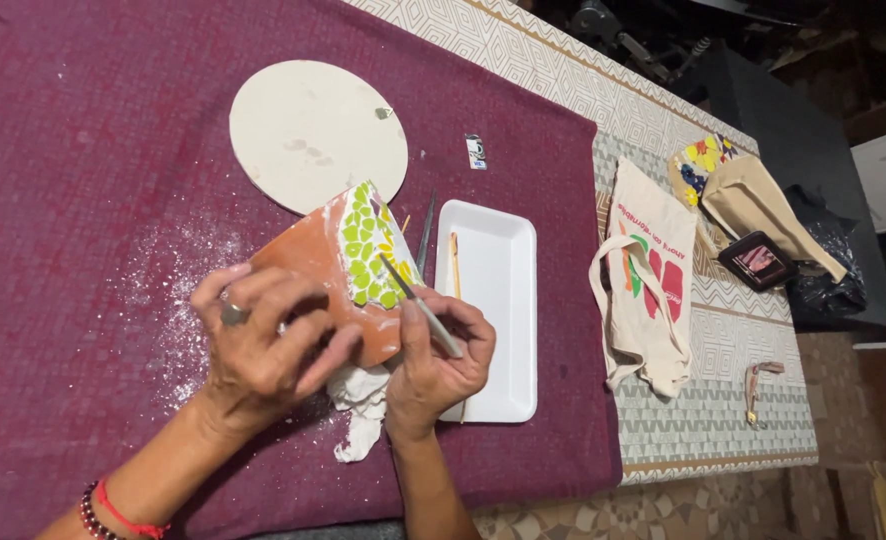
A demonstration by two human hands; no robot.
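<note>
Right now my left hand (263, 340) is wrapped around the brown side of a clay pot (338, 275), fingers spread over it and gripping firm, which keeps the pot tipped on its side with the tiled face turned up toward me. That face carries green and yellow mosaic pieces (368, 250) set in white grout, and holding it tilted like this puts the joints where I can see and reach them. My right hand (438, 360) is closed on a thin metal tool (418, 300), pinched like a pen, with its tip resting on the tiles near the lower edge of the mosaic. Under both hands a crumpled white cloth (363, 410) lies on the dark red table cover (83, 150), seemingly there to cushion the pot and catch crumbs; white dust is scattered on the cover just left of my left hand. Just beside my right hand sits 1 white rectangular tray (498, 300), and between it and the pot lie 2 slim sticks, close enough to grab without letting go of the pot. Behind the pot a round white disc (313, 130) lies flat. Well apart to the right, on the patterned tablecloth (703, 420), are a beige tote bag (648, 290) and a second bag beside a small dark case (758, 260).
</note>
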